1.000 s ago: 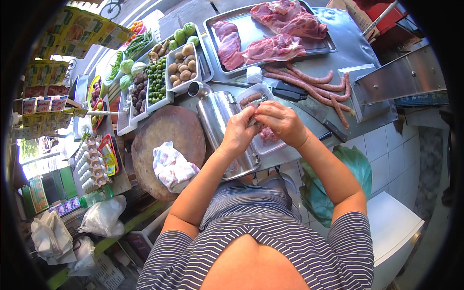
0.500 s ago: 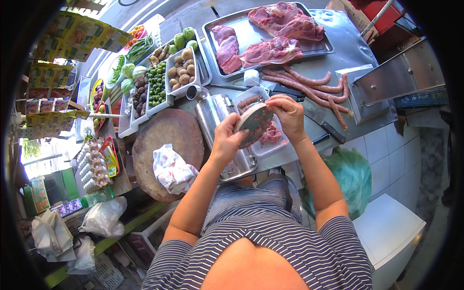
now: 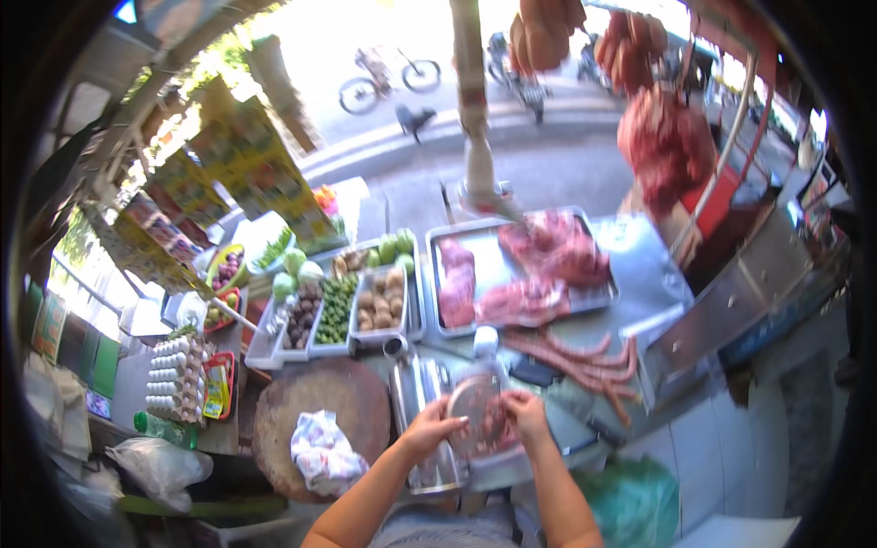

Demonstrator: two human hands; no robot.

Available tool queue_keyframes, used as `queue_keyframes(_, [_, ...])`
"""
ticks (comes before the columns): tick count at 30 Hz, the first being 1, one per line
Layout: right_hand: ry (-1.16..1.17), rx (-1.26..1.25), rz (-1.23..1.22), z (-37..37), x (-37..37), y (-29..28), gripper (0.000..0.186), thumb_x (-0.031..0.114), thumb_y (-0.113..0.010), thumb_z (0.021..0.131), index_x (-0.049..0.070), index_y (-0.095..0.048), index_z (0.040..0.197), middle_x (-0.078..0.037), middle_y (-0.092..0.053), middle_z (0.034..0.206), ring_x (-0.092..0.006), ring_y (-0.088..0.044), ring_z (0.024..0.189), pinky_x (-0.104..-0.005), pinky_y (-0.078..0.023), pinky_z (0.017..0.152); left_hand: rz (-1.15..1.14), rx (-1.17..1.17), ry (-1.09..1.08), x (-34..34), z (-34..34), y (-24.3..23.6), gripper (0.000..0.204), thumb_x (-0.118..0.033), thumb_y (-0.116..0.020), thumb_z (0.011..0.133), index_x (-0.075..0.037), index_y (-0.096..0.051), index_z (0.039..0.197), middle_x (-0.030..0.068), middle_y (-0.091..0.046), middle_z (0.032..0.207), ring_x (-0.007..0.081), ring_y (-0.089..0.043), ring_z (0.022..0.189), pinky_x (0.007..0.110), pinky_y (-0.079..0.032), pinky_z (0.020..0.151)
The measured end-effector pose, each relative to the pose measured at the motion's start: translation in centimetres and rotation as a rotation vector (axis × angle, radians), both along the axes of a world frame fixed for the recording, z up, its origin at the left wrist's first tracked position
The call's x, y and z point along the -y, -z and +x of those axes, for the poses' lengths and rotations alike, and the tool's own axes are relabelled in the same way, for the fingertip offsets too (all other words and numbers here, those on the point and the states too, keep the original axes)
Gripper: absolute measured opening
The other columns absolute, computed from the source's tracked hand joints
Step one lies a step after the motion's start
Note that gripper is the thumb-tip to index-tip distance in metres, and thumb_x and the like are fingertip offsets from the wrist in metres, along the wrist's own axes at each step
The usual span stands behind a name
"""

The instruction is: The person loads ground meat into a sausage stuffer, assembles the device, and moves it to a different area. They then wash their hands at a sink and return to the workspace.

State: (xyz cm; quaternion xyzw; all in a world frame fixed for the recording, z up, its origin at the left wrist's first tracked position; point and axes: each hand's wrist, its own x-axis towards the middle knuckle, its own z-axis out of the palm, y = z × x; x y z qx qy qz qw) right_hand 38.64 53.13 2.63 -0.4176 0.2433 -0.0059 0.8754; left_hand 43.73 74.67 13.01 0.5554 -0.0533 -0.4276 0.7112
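Near the bottom middle, my left hand (image 3: 431,427) grips a round metal disc (image 3: 473,406) speckled with bits of meat, thumb on its face. The fingers of my right hand (image 3: 524,416) are pinched at the disc's right edge. Under and left of the disc lies a shiny steel cylinder (image 3: 418,466) with a spout. A clear plastic container (image 3: 502,449) of minced meat is partly hidden behind the disc and my hands. Right of these are coiled raw sausages (image 3: 585,361) and a dark-handled knife (image 3: 607,431), blurred.
A round wooden board (image 3: 274,429) with a crumpled cloth (image 3: 324,452), vegetable crates (image 3: 338,342) and egg trays (image 3: 174,384) are at left. A meat tray (image 3: 457,324) lies behind, hanging meat (image 3: 662,146) is upper right, and a pole (image 3: 475,137) stands before the street.
The view has tilted up, showing the street and hanging meat. The disc, hidden between my hands at first, has been lifted and turned into view.
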Motion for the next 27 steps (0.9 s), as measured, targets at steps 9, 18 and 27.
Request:
queue_keyframes(9, [-0.443, 0.127, -0.361, 3.6, 1.2, -5.8, 0.011, 0.001, -0.072, 0.078, -0.003, -0.07, 0.088, -0.007, -0.07, 0.08, -0.0131, -0.065, 0.07, -0.0251, -0.053, 0.068, -0.192, -0.423, -0.02, -0.3, 0.9, 1.7, 0.022, -0.021, -0.059, 0.094, -0.003, -0.062, 0.106, 0.008, -0.068, 0.101, 0.0177, -0.067, 0.091, 0.036, -0.055, 0.08])
queue_keyframes(18, [-0.364, 0.265, -0.604, 2.3, 1.9, -5.5, 0.009, 0.001, -0.068, 0.08, -0.002, -0.07, 0.088, -0.004, -0.069, 0.079, -0.0089, -0.062, 0.073, -0.0231, -0.05, 0.068, -0.334, -0.269, -0.234, -0.2, -1.9, 0.7, 0.016, -0.007, -0.059, 0.089, 0.001, -0.06, 0.103, 0.0085, -0.069, 0.091, 0.0136, -0.068, 0.077, 0.027, -0.058, 0.072])
queue_keyframes(27, [-0.18, 0.087, -0.475, -0.2, 0.7, -3.1, 0.012, 0.004, -0.072, 0.079, -0.003, -0.071, 0.088, -0.005, -0.069, 0.08, -0.0096, -0.062, 0.07, -0.0222, -0.05, 0.065, -0.242, -0.249, -0.347, -0.4, -2.5, 1.8, 0.019, -0.008, -0.057, 0.091, 0.0, -0.06, 0.108, 0.0048, -0.067, 0.089, 0.0117, -0.066, 0.079, 0.026, -0.056, 0.075])
